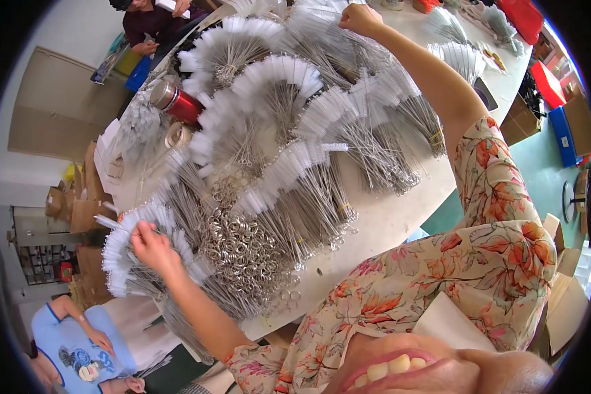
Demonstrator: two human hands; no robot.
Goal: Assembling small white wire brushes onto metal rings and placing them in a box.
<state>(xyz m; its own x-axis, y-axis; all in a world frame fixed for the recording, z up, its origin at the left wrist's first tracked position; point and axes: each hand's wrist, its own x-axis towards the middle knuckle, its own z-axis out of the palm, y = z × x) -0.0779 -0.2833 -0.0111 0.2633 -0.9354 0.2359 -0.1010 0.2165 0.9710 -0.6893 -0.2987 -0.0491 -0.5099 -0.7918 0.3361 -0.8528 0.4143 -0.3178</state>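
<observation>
My left hand (150, 244) pinches a thin wire brush with a white bristle tip, over a fanned bundle of the same brushes (121, 259) at the table's left edge. My right hand (360, 18) is stretched far across the table, its fingers curled on the wires of another brush bundle (322, 33). Many fanned bundles of white-tipped wire brushes (289, 164) cover the white table (387, 210). A pile of metal key rings (243, 253) lies just right of my left hand. My floral sleeve (492, 217) fills the lower right.
A red metal bottle (177, 102) and a tape roll (176, 134) lie at the table's left. A person in a dark top (148, 23) sits at the far side, and one in a light blue shirt (79, 341) is lower left. Cardboard boxes (79, 197) are stacked at left, red and blue crates (558, 111) at right.
</observation>
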